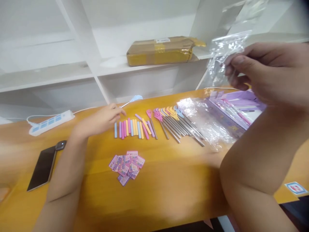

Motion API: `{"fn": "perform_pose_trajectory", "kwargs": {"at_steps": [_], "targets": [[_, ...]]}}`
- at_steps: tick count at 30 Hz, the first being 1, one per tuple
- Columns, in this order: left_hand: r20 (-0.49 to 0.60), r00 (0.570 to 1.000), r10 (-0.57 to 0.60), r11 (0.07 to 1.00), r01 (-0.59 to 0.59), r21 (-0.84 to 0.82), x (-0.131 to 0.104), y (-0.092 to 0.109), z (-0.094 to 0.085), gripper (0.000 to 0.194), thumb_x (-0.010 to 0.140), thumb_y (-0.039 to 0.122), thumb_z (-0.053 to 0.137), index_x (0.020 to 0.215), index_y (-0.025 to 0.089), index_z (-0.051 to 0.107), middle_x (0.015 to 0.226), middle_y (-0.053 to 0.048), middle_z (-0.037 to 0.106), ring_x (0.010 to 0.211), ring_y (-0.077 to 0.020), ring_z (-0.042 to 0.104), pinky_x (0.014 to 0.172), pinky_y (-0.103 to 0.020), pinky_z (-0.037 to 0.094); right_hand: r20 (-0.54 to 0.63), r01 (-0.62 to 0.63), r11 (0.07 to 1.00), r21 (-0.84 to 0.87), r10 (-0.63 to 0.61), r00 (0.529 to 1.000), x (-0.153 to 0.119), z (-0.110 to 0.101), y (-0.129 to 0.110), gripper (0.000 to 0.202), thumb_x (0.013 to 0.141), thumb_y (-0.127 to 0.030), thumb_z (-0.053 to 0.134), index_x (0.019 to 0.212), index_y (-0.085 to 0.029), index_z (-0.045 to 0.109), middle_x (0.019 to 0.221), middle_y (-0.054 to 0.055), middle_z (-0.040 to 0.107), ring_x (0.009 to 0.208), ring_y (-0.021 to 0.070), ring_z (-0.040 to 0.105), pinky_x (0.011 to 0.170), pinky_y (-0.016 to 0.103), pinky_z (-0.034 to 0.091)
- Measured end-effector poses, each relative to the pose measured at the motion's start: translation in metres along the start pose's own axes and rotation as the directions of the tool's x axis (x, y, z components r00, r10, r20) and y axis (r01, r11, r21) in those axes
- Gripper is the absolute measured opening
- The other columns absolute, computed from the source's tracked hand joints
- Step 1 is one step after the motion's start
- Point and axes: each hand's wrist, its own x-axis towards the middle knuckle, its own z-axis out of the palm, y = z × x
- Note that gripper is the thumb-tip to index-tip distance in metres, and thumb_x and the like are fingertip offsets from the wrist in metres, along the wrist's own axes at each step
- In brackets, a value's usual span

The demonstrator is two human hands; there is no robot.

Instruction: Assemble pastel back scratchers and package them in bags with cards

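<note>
My left hand (106, 118) is closed around the metal rod of a back scratcher with a light blue claw head (136, 98), which points to the upper right. Raised on the right, my right hand (253, 66) pinches a clear plastic bag (218, 54). A row of short coloured sticks (131, 128) in blue, purple, pink and yellow lies beside my left hand. Several more back scratchers (178, 124), with metal rods and pink, yellow or blue heads, lie right of the sticks. Small printed purple-pink cards (127, 166) form a loose pile nearer me.
More clear bags (205, 124) lie on the table (154, 199), next to a purple box (251, 96) with packaged items. A taped carton (159, 53) sits on the white shelf. At left are a power strip (51, 122), a dark tablet (42, 168) and a mouse (60, 145).
</note>
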Motion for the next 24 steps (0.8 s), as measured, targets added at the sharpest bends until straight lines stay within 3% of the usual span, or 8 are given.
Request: {"fn": "perform_pose_trajectory", "kwargs": {"at_steps": [2,4,8,11,15,20,22,24], "targets": [[0.052,0.998,0.038,0.996,-0.034,-0.076,0.008,0.002,0.003,0.047,0.111,0.057,0.044,0.127,0.024,0.075,0.120,-0.010,0.064,0.113,-0.0278,0.063,0.106,-0.044,0.050,0.020,0.045,0.982,0.184,-0.050,0.999,-0.009,0.027,-0.031,0.021,0.099,-0.033,0.079,0.085,-0.018,0.074,0.075,0.007,0.063,0.057,0.0100,0.051,0.048,0.031,0.035],[0.068,0.990,0.121,0.966,-0.102,-0.238,0.015,0.010,0.008,0.053,0.112,0.064,0.042,0.131,0.027,0.075,0.120,-0.009,0.063,0.115,-0.0265,0.063,0.109,-0.044,0.049,0.086,0.081,0.949,0.303,-0.112,0.990,-0.015,0.053,-0.049,0.022,0.099,-0.034,0.080,0.086,-0.018,0.074,0.073,0.004,0.062,0.056,0.0085,0.051,0.044,0.027,0.035],[0.033,0.944,0.327,0.813,-0.264,-0.519,0.023,0.040,0.026,0.055,0.109,0.070,0.048,0.133,0.030,0.078,0.128,-0.010,0.064,0.126,-0.0267,0.061,0.114,-0.043,0.049,0.227,0.059,0.900,0.432,-0.173,0.958,-0.022,0.092,-0.056,0.032,0.099,-0.052,0.081,0.092,-0.022,0.074,0.080,0.002,0.066,0.060,0.0089,0.057,0.047,0.025,0.044],[-0.018,0.937,0.349,0.750,-0.291,-0.593,0.026,0.065,0.045,0.044,0.103,0.065,0.065,0.118,0.028,0.084,0.121,-0.010,0.069,0.116,-0.0261,0.066,0.105,-0.042,0.055,0.264,0.052,0.884,0.464,-0.194,0.945,-0.026,0.109,-0.055,0.037,0.097,-0.061,0.080,0.094,-0.025,0.074,0.083,0.003,0.067,0.065,0.0124,0.060,0.051,0.029,0.050],[-0.149,0.959,0.243,0.703,-0.280,-0.654,0.027,0.082,0.060,0.032,0.102,0.054,0.072,0.093,0.027,0.088,0.103,-0.010,0.076,0.099,-0.0231,0.070,0.090,-0.037,0.058,0.190,0.066,0.857,0.511,-0.187,0.964,-0.028,0.113,-0.058,0.034,0.099,-0.058,0.077,0.095,-0.025,0.074,0.088,0.005,0.070,0.074,0.0157,0.064,0.062,0.034,0.055],[-0.284,0.958,-0.029,0.591,-0.213,-0.778,0.026,0.084,0.057,0.029,0.094,0.052,0.082,0.086,0.024,0.086,0.084,-0.005,0.071,0.079,-0.0164,0.066,0.070,-0.028,0.053,-0.086,0.136,0.829,0.542,-0.106,0.991,-0.022,0.112,-0.052,0.022,0.099,-0.051,0.075,0.102,-0.030,0.070,0.095,0.007,0.071,0.081,0.0202,0.064,0.070,0.039,0.055],[-0.282,0.952,-0.117,0.514,-0.185,-0.838,0.025,0.085,0.056,0.033,0.092,0.055,0.085,0.086,0.023,0.084,0.072,-0.002,0.066,0.063,-0.0127,0.059,0.058,-0.026,0.046,-0.073,0.066,0.822,0.566,-0.030,0.997,-0.019,0.120,-0.047,0.030,0.094,-0.047,0.078,0.118,-0.034,0.066,0.108,0.006,0.072,0.086,0.0209,0.066,0.074,0.039,0.055],[-0.268,0.953,-0.140,0.442,-0.182,-0.879,0.026,0.085,0.058,0.037,0.090,0.058,0.087,0.085,0.022,0.082,0.064,-0.001,0.063,0.052,-0.0102,0.051,0.050,-0.025,0.040,0.025,-0.031,0.778,0.628,0.021,0.999,-0.018,0.131,-0.042,0.045,0.091,-0.046,0.077,0.131,-0.035,0.059,0.121,0.005,0.070,0.089,0.0193,0.068,0.076,0.037,0.055]]}}
